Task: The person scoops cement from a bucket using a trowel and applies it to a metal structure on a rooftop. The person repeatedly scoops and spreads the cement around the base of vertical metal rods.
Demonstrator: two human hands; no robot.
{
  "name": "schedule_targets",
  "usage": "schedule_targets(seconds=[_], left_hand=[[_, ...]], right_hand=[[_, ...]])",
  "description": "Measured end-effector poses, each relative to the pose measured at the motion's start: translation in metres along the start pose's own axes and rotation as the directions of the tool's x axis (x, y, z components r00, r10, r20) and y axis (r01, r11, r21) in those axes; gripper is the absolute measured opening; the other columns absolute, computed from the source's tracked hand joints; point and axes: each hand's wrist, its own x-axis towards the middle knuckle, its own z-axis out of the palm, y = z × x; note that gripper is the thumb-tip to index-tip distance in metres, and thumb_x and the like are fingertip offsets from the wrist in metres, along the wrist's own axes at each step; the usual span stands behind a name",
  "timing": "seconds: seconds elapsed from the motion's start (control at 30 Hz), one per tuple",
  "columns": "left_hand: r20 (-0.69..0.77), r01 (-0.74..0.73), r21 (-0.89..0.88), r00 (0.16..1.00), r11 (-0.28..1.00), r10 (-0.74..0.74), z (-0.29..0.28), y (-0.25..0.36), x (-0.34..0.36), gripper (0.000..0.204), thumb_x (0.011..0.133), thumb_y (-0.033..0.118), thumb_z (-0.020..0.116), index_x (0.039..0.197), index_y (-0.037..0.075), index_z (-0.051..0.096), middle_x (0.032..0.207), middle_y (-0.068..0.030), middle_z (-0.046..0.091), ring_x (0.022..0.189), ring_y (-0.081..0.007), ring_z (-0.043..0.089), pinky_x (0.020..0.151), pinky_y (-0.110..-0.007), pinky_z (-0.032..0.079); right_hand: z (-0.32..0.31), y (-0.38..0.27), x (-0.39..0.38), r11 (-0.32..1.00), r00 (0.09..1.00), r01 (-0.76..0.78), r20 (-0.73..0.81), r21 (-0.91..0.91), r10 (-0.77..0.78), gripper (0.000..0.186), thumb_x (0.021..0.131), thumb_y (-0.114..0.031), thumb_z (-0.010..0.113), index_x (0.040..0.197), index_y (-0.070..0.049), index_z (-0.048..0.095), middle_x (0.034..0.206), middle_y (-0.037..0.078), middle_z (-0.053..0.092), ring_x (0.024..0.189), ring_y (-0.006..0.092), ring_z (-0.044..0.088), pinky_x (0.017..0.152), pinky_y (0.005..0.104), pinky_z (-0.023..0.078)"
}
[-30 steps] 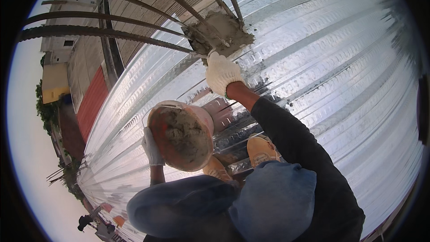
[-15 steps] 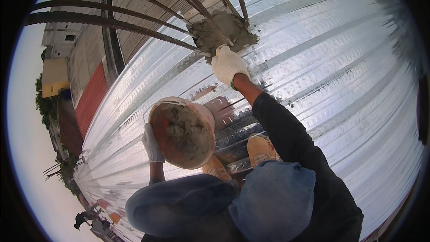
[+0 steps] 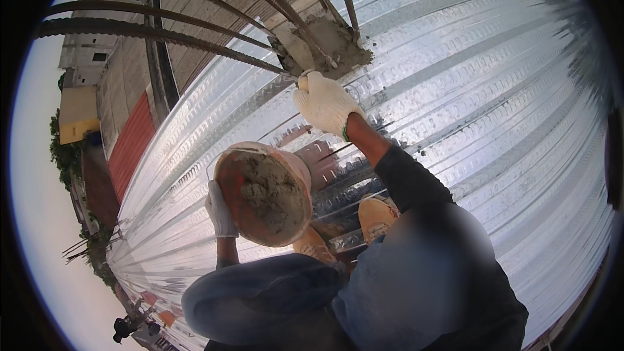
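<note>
My right hand (image 3: 327,103), in a cream knit glove, is closed on the handle of a trowel (image 3: 295,47). The trowel's pale blade rests at the left part of a square patch of wet mortar (image 3: 348,52) among the bases of several steel rebars (image 3: 162,45). My gloved left hand (image 3: 221,211) grips the left side of a weathered orange bucket (image 3: 232,205), tilted toward me and holding lumpy grey mortar (image 3: 266,188). The bucket is beside my tan boots (image 3: 378,218).
I squat on ribbed metal decking (image 3: 507,104). Beyond it at upper left are a red roof (image 3: 130,143), concrete walls, buildings and trees (image 3: 68,162). Rebar stubs (image 3: 81,247) stand out at far left. A small dark shape (image 3: 123,328) at lower left is hard to make out.
My right hand has shifted slightly from half a second ago, and the trowel blade now shows more plainly over the mortar patch. My left hand and the bucket are nearly still.
</note>
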Motion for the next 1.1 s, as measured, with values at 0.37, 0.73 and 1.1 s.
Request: schedule_targets(seconds=[0.37, 0.73, 1.1], left_hand=[[0.027, -0.010, -0.034, 1.000, 0.999, 0.010, -0.004, -0.003, 0.004, 0.052, 0.120, 0.047, 0.057, 0.123, -0.001, 0.076, 0.117, -0.0064, 0.078, 0.101, -0.0127, 0.070, 0.089, -0.031, 0.060], [0.006, 0.003, -0.041, 1.000, 0.999, -0.003, 0.001, 0.005, -0.003, 0.054, 0.120, 0.047, 0.057, 0.129, -0.003, 0.076, 0.121, -0.0088, 0.079, 0.102, -0.0147, 0.072, 0.089, -0.032, 0.061], [0.019, 0.002, -0.023, 1.000, 1.000, -0.002, -0.012, -0.006, 0.004, 0.053, 0.119, 0.048, 0.058, 0.123, -0.002, 0.077, 0.117, -0.0072, 0.079, 0.103, -0.0129, 0.069, 0.089, -0.032, 0.059]], right_hand=[[0.012, 0.038, 0.027, 0.985, 0.997, 0.083, 0.007, -0.149, -0.083, 0.044, 0.104, -0.031, 0.054, 0.121, 0.008, 0.067, 0.121, 0.035, 0.075, 0.119, 0.0509, 0.072, 0.100, 0.0579, 0.058], [-0.010, 0.018, -0.043, 0.993, 0.981, -0.098, 0.161, -0.069, 0.108, 0.041, 0.105, -0.031, 0.055, 0.124, 0.002, 0.070, 0.115, 0.033, 0.077, 0.115, 0.0526, 0.073, 0.101, 0.0601, 0.057], [0.015, 0.017, -0.041, 0.973, 0.983, -0.175, 0.024, -0.152, 0.180, 0.037, 0.105, -0.029, 0.059, 0.124, 0.002, 0.068, 0.120, 0.030, 0.077, 0.114, 0.0496, 0.075, 0.100, 0.0601, 0.058]])
